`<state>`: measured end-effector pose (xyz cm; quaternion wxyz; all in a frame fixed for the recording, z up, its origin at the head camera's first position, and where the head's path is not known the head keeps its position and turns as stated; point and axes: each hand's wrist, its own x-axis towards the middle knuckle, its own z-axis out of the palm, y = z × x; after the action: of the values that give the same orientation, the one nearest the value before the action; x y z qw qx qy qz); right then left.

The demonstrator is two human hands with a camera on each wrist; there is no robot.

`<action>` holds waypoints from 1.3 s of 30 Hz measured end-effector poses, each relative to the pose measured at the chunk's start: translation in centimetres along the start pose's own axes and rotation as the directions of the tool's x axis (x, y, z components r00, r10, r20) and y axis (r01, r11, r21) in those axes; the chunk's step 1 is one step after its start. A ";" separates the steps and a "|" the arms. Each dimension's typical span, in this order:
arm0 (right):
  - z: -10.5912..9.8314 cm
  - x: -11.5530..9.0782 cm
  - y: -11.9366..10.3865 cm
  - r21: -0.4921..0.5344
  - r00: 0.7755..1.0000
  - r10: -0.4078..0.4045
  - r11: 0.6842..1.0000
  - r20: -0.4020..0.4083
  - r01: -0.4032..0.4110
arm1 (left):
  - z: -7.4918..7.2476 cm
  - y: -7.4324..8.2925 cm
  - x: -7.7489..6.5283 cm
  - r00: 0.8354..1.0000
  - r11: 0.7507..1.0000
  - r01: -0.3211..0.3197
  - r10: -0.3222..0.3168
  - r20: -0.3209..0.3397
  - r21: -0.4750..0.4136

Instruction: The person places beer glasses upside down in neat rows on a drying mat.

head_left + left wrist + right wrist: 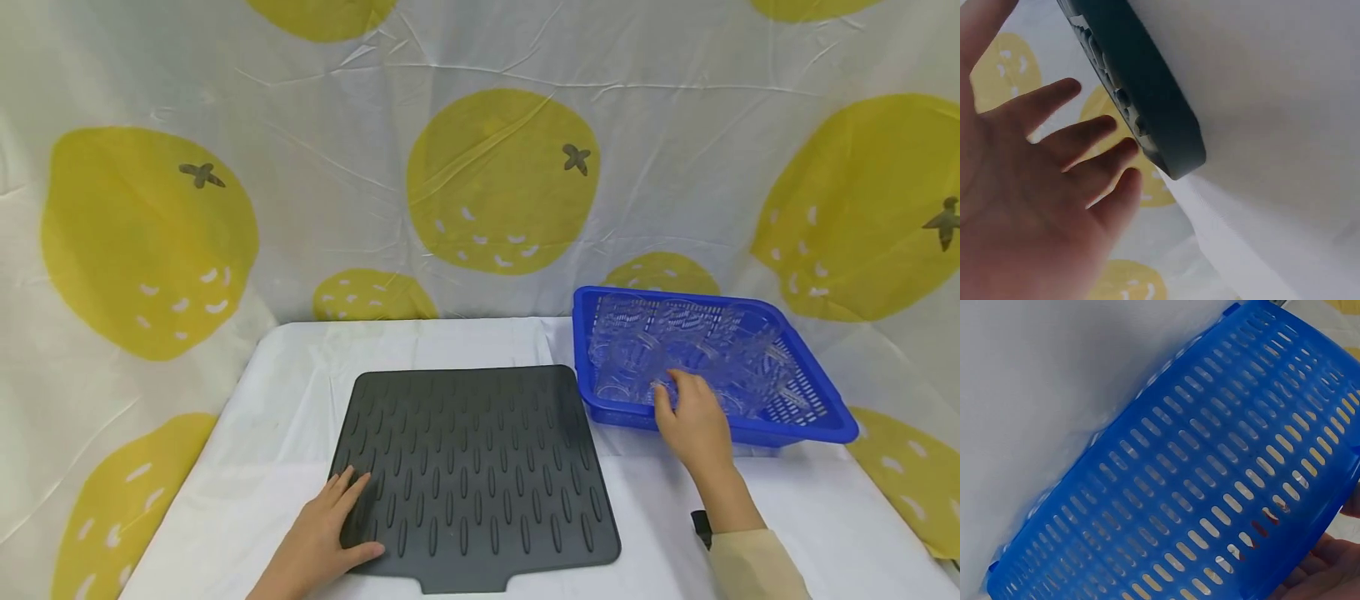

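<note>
My left hand rests at the left front edge of a dark grey ridged draining mat, fingers spread and thumb over its corner. In the left wrist view the fingers lie close beside the mat's thick edge. Over the front rim of a blue plastic basket, my right hand reaches in among several clear glasses. Its thumb and fingers are bent apart at a near glass; I cannot tell whether they grip it. The slotted basket wall hides the fingertips in the right wrist view.
A white cloth covers the table under mat and basket. Behind it hangs a white curtain with yellow lemon prints. The basket stands at the back right, its rim close to the mat's far right corner. The mat has a short front spout.
</note>
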<state>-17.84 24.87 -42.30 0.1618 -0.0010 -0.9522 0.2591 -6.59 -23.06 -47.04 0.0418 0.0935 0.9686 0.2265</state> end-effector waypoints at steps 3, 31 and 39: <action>0.0 0.3 -0.1 0.004 0.999 0.014 1.000 0.034 -0.014 | 0.2 -0.1 -0.1 0.995 0.996 0.073 -0.070 0.073 -0.043; 0.2 1.6 -0.2 0.045 0.995 0.045 0.998 0.092 -0.049 | 0.8 -0.4 -0.1 0.989 0.992 0.109 -0.102 0.108 -0.056; 1.2 1.9 0.9 0.273 0.994 0.111 0.955 0.020 -0.113 | 0.9 -0.6 -0.2 0.992 0.994 0.092 -0.086 0.097 -0.062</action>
<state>-20.14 25.22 -43.15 0.1435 -0.0320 -0.9060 0.3970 -6.36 -23.26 -48.11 0.1005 0.0591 0.9607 0.2518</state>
